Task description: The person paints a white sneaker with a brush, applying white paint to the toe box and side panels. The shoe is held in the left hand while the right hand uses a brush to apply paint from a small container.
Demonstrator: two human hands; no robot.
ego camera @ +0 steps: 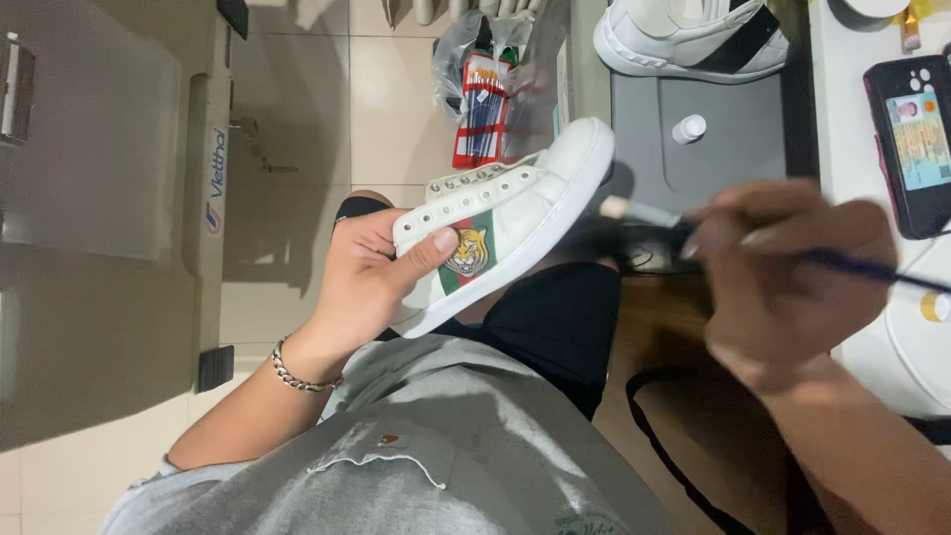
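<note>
The left hand (362,282) gripped a white sneaker (505,223) from the heel side, its thumb pressed flat on the shoe's side just beside a tiger patch (468,250) on a green and red stripe, the other fingers wrapped behind. The toe pointed toward the right hand (792,287), whose fingers were clamped around a thin paintbrush (644,213). Its pale tip sat close to the toe's sole edge; whether they touched could not be told. A second sneaker (693,40) and a phone (916,144) lay beyond.
</note>
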